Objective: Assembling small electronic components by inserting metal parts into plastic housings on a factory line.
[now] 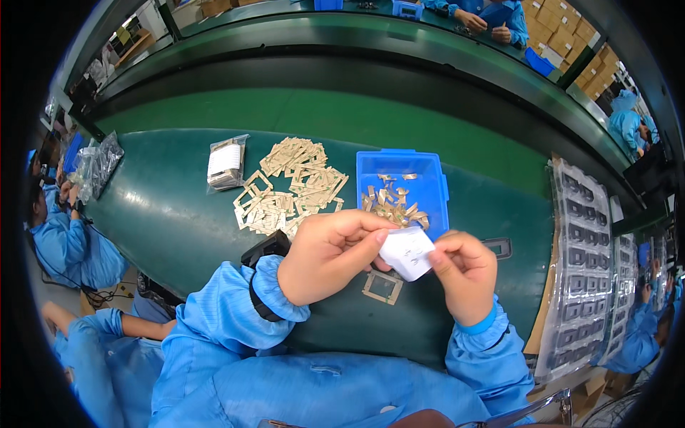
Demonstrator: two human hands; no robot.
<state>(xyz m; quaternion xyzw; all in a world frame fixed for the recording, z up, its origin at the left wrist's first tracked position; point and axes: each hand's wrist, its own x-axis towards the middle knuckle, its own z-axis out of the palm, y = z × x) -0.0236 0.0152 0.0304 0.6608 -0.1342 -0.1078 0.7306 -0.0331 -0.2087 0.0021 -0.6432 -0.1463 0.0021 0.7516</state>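
Observation:
A small folded white paper with dark handwriting is held up between my two hands. My left hand pinches its left edge between thumb and fingers. The right-hand edge is in the grip of my right hand. Just below the paper, a tan rectangular frame with a dark opening lies on the green table. Behind my hands stands a blue bin. Curled tan strips are heaped in it, partly hidden by the paper and my fingers.
Loose tan frames form a pile left of the bin, beside a clear bag of parts. A grey rectangular piece lies right of my right hand. Clear trays of dark parts run along the right edge. Co-workers sit around.

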